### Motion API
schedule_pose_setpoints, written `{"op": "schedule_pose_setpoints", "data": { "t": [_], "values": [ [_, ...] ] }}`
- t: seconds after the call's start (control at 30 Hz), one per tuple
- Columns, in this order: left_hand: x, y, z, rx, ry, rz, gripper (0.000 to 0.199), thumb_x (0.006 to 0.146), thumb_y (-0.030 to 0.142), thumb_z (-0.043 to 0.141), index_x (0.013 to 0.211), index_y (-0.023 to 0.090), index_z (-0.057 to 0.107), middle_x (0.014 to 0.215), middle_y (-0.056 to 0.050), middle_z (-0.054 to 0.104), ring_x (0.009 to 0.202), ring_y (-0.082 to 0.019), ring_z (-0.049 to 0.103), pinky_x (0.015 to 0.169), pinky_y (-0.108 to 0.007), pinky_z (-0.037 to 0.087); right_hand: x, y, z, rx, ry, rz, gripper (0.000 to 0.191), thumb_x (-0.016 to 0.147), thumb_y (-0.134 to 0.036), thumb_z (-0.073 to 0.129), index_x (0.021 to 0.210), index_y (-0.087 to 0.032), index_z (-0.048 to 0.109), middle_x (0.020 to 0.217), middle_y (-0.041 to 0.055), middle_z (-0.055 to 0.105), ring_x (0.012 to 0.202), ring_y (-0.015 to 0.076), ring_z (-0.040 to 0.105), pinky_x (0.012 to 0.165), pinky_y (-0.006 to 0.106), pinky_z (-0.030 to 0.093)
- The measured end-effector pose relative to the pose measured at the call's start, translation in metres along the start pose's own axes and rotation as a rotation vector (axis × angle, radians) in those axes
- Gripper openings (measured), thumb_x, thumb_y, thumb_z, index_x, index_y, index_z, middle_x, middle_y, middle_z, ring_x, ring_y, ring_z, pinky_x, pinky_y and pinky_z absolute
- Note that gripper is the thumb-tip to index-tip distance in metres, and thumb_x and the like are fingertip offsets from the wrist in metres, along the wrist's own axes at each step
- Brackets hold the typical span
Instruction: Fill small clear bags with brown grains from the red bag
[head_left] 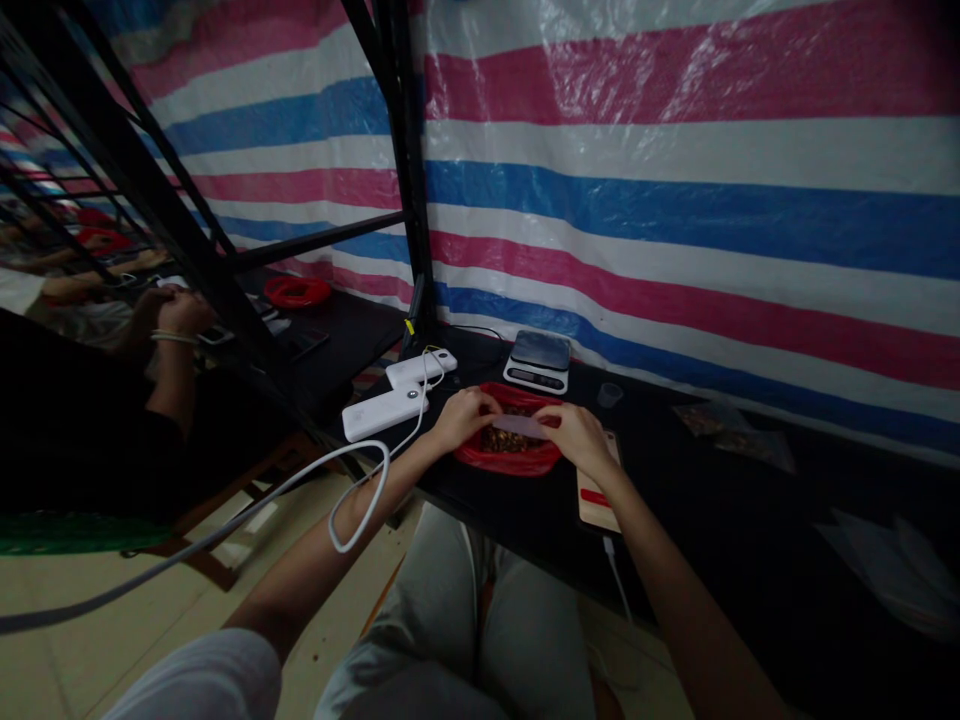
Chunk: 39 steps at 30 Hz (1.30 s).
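I have a pale strip (519, 427), thin and see-through, stretched between my 2 hands just above the mouth of the red bag (510, 464), which sits open on the bench (690, 510) in front of my lap. The fingers of my left hand (465, 420) are pinched on 1 end, and those of my right hand (577, 435) are closed on the other, so neither hand is free. Small brownish bits (501, 441) lie in the bag below; whether my strip is a flat little pouch or a single sheet, I can't tell. I judge the step in hand to be handling this strip over the bits, perhaps working its edge open. To my mind the next move calls for a light, even pinch at both ends and wrists kept over the bag, since a hard tug could crease the strip or pull it from 1 side. Behind the bag stands the scale (537, 360), with a clear cup (609, 395) to its right, and filled clear packets (724, 425) lie farther right.
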<state>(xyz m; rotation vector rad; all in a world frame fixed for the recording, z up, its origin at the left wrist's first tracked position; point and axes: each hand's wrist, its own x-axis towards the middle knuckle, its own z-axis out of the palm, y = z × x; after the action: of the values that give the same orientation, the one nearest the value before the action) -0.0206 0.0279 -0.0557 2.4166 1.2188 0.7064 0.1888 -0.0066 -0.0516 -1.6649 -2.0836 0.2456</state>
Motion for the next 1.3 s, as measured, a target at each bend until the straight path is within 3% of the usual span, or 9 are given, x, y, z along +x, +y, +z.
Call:
{"op": "schedule_pose_setpoints", "data": {
  "t": [0.13, 0.47, 0.73, 0.9, 1.17, 1.3],
  "values": [
    [-0.002, 0.009, -0.003, 0.147, -0.001, 0.026, 0.014, 0.073, 0.013, 0.056, 0.079, 0.020, 0.066, 0.078, -0.003, 0.064, 0.085, -0.019, 0.052, 0.070, -0.025, 0.040, -0.002, -0.011, -0.010, -0.121, -0.029, -0.013, 0.014, 0.073, -0.026, 0.056, 0.078, -0.028, 0.070, 0.075, 0.0028, 0.066, 0.075, 0.0188, 0.059, 0.066, 0.029, 0.035],
    [0.000, 0.028, -0.012, 0.354, -0.098, 0.168, 0.021, 0.078, 0.009, 0.043, 0.087, 0.017, 0.061, 0.085, -0.006, 0.061, 0.090, -0.020, 0.046, 0.069, -0.026, 0.040, 0.000, -0.009, -0.009, -0.087, -0.062, -0.022, 0.016, 0.073, -0.019, 0.053, 0.077, -0.026, 0.067, 0.071, 0.0001, 0.064, 0.073, 0.0162, 0.056, 0.069, 0.029, 0.029],
    [0.001, 0.023, -0.013, 0.279, -0.135, 0.199, 0.016, 0.079, 0.014, 0.048, 0.090, 0.018, 0.058, 0.088, -0.003, 0.062, 0.090, -0.018, 0.050, 0.079, -0.026, 0.040, 0.001, -0.007, -0.007, -0.018, -0.054, -0.109, 0.016, 0.073, -0.018, 0.054, 0.084, -0.025, 0.063, 0.086, -0.0005, 0.066, 0.086, 0.0187, 0.057, 0.073, 0.030, 0.030],
    [0.005, 0.022, -0.011, 0.239, -0.186, 0.241, 0.018, 0.075, 0.009, 0.047, 0.087, 0.017, 0.058, 0.088, -0.004, 0.062, 0.088, -0.017, 0.053, 0.087, -0.029, 0.037, 0.001, -0.011, -0.005, -0.014, -0.059, -0.091, 0.015, 0.075, -0.019, 0.054, 0.082, -0.026, 0.065, 0.084, -0.0008, 0.068, 0.085, 0.0175, 0.057, 0.074, 0.030, 0.029],
    [0.009, 0.025, -0.004, 0.185, -0.196, 0.352, 0.024, 0.071, 0.005, 0.045, 0.085, 0.019, 0.058, 0.088, -0.003, 0.061, 0.088, -0.018, 0.053, 0.085, -0.030, 0.037, -0.008, -0.014, -0.006, -0.046, -0.059, -0.123, 0.014, 0.079, -0.020, 0.052, 0.083, -0.023, 0.065, 0.085, -0.0002, 0.067, 0.089, 0.0160, 0.053, 0.075, 0.030, 0.026],
    [0.013, 0.024, 0.000, 0.133, -0.255, 0.296, 0.023, 0.073, 0.009, 0.046, 0.090, 0.019, 0.059, 0.093, -0.004, 0.061, 0.092, -0.019, 0.054, 0.081, -0.030, 0.040, -0.016, -0.010, -0.012, -0.037, -0.056, -0.103, 0.012, 0.077, -0.019, 0.055, 0.083, -0.022, 0.065, 0.085, 0.0000, 0.067, 0.087, 0.0154, 0.054, 0.074, 0.028, 0.027]
  ]
}}
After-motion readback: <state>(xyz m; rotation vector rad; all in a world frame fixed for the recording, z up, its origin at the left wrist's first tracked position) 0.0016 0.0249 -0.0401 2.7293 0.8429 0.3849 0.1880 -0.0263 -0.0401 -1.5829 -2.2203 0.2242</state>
